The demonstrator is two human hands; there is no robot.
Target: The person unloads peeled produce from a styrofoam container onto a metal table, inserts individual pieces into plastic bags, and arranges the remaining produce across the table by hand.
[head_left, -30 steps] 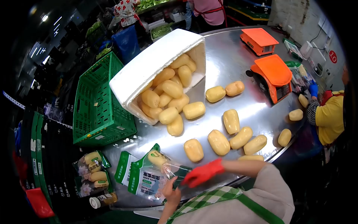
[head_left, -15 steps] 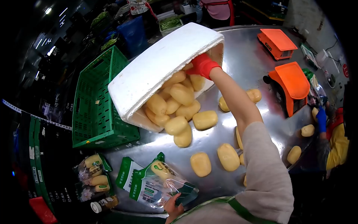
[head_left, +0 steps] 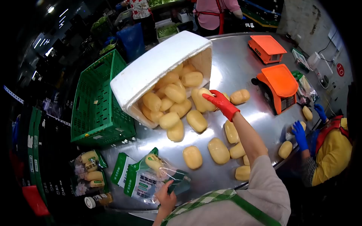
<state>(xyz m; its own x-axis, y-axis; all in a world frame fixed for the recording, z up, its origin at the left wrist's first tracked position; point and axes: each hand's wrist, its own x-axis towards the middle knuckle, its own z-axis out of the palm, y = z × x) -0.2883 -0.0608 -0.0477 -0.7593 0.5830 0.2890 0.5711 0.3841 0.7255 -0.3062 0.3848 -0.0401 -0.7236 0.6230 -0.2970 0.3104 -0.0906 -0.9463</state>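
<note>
My right hand [head_left: 223, 104], in a red glove, has its fingers closed on a pale yellow lotus root section [head_left: 204, 98] at the mouth of the tipped white foam box [head_left: 162, 56]. Many similar lotus root sections [head_left: 175, 93] fill the box and spill from its opening. At the lower middle, my bare left hand [head_left: 166, 196] grips the edge of a clear and green printed plastic bag [head_left: 145, 180]. Inside that bag, near its top, lies one lotus root section [head_left: 154, 162]. Another green-topped bag [head_left: 121, 169] lies partly beneath it.
A green crate [head_left: 98, 101] stands left of the foam box. Two orange scales [head_left: 279, 81] sit at the right of the metal table [head_left: 230, 49]. Filled packs [head_left: 92, 171] and a jar [head_left: 98, 200] lie at lower left. A co-worker in blue gloves [head_left: 299, 135] works at the right edge.
My right hand has come out of the foam box toward me, now with a lotus root section. My left hand stays at the bag. The co-worker at right has come further into view.
</note>
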